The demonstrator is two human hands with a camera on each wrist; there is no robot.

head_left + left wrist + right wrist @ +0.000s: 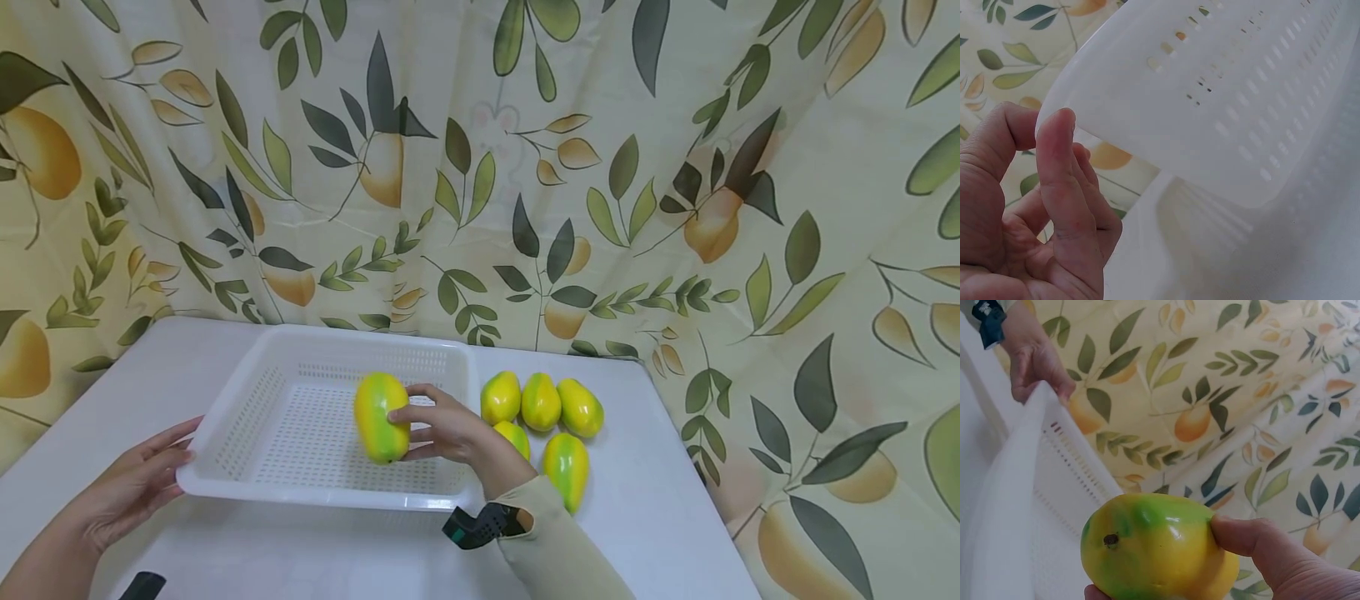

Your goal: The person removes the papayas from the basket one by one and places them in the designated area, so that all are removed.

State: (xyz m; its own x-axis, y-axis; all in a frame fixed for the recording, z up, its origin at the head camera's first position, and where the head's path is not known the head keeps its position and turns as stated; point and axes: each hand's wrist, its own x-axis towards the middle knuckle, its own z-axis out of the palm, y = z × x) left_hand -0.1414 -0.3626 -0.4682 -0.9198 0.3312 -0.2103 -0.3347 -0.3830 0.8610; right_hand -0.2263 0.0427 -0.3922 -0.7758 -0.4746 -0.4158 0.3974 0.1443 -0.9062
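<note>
A glossy yellow-green papaya point(381, 418) is held in my right hand point(442, 425), above the mesh floor of a white plastic basket point(322, 498). In the right wrist view the thumb presses one side of the papaya point(1160, 547); its dark stem scar faces the camera, and most other fingers are hidden behind it. My left hand point(142, 479) pinches the basket's left rim near the front corner. From the left wrist view, thumb and index finger grip the rim, and the basket point(1129, 106) is tilted with that corner off the table.
Several more papayas point(541, 402) lie grouped on the white table point(645, 517), just right of the basket. One point(512, 437) is partly covered by my right forearm. A curtain point(480, 167) printed with leaves and fruit hangs behind the table.
</note>
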